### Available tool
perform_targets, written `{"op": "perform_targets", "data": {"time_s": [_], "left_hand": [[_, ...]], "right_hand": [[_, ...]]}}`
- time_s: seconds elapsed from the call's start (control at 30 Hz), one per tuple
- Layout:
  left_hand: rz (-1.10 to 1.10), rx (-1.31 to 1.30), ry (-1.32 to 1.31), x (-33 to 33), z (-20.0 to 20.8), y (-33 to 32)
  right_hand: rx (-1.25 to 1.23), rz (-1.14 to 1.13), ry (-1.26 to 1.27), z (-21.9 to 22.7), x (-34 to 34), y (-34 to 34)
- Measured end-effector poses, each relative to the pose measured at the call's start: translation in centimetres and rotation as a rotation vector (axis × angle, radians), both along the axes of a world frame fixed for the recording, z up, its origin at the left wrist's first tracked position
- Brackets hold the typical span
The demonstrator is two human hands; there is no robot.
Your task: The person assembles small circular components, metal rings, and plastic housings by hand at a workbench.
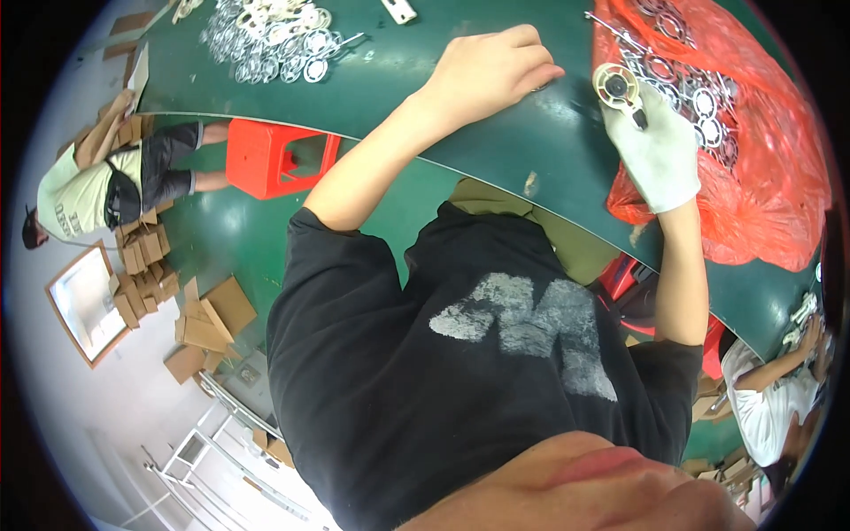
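My left hand [496, 73], bare, rests low over the green table with its fingers curled together. A small bit of something shows under its fingertips, too little to name. In a pale glove, my right hand [653, 150] grips a round cream plastic part [617, 86] with spokes, a dark centre and a short stem. Just beyond that hand, an open red plastic bag [770, 168] holds many grey ring-shaped parts [706, 103]. The glove hides some of the bag's near contents.
On the green table [372, 97], a heap of grey ring parts [266, 66] and cream parts [283, 13] lies at the far left. A cream piece [398, 11] sits at the far edge. A red stool [266, 159] stands left; other people work at both sides.
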State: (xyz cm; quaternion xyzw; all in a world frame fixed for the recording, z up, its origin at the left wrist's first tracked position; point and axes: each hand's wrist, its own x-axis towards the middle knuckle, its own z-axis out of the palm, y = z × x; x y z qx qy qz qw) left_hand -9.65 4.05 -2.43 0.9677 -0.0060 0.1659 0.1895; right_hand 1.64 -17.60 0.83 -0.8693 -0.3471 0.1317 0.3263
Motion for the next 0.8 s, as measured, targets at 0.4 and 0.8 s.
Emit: {"op": "perform_targets", "data": {"time_s": [0.4, 0.8], "left_hand": [[0.007, 0.074, -0.018, -1.1, 0.3, 0.6], [-0.394, 0.081, -0.350, 3.8, 3.5, -2.0]], "right_hand": [[-0.261, -0.010, -0.085, 1.5, 0.8, -0.3], [-0.184, 0.073, -0.110, 1.4, 0.5, -0.8]]}}
